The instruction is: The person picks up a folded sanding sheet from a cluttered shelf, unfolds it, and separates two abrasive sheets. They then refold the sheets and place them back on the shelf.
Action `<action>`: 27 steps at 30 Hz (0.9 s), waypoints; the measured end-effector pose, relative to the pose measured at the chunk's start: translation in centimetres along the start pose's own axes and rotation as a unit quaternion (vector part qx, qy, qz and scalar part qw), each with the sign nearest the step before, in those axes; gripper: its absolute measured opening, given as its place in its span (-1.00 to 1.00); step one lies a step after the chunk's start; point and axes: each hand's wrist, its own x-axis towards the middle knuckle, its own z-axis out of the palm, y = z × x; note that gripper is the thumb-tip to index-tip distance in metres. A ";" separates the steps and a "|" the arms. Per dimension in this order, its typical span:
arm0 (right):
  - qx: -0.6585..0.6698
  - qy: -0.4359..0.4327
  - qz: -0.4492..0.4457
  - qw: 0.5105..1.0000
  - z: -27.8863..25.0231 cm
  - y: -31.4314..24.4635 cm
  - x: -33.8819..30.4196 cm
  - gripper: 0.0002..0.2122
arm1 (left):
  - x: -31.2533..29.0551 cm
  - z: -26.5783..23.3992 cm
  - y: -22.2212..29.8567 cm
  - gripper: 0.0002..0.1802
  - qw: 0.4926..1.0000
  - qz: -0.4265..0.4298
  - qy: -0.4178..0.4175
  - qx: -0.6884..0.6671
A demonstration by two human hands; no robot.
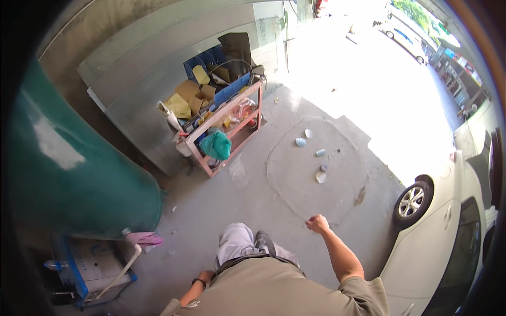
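Note:
My right hand [318, 224] reaches forward over the grey floor, its fingers curled together. Whatever it holds, if anything, is too small to make out. Beyond it on the floor lie several small pieces that look like crushed plastic bottles: a clear one [320, 177], a darker one beside it [323, 167], a pale blue one [320, 152], a blue-and-white one [300, 141] and a whitish one [308, 133] farthest off. My left hand [206, 276] hangs low beside my hip, with a dark band at the wrist; its fingers cannot be read.
A pink-framed cart [226, 126] loaded with cardboard, blue bins and a teal cloth [216, 145] stands ahead on the left. Nearer is a large green tank [79, 174] above a blue-edged box [95, 268]. A white car [427, 237] is parked on the right.

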 end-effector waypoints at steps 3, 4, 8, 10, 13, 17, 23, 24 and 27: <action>0.039 0.089 -0.075 0.992 -13.1 -11.1 9.1 -0.73 | 7.2 0.7 1.9 -0.60 0.988 -0.092 0.018 -0.123; 0.012 0.108 -0.109 0.988 -16.0 -14.3 11.7 -0.75 | 9.7 0.6 2.4 -0.59 0.975 -0.135 0.040 -0.171; -0.026 0.102 -0.123 0.987 -21.6 -22.6 21.4 -0.72 | 21.6 -8.3 4.6 -0.56 0.999 -0.024 -0.034 0.023; -0.062 0.070 -0.144 0.985 -21.5 -24.6 24.9 -0.70 | 26.9 -19.1 5.0 -0.59 0.999 -0.037 0.023 -0.033; -0.138 -0.062 -0.148 0.977 -21.8 -25.8 28.7 -0.62 | 34.5 -39.4 10.6 -0.64 0.938 -0.111 0.225 -0.240; -0.140 -0.084 -0.148 0.976 -24.9 -26.6 33.9 -0.63 | 40.3 -67.8 21.5 -0.62 0.846 0.163 0.397 -0.316; -0.127 -0.096 -0.184 0.970 -31.4 -28.6 47.4 -0.65 | 49.4 -97.4 32.8 -0.62 0.715 0.272 0.558 -0.320; -0.139 -0.101 -0.205 0.964 -32.3 -29.2 49.9 -0.65 | 51.3 -100.0 33.2 -0.68 0.696 0.269 0.557 -0.364; -0.177 -0.116 -0.266 0.941 -35.8 -32.0 57.9 -0.66 | 55.6 -104.3 32.9 -0.71 0.819 0.124 0.523 -0.200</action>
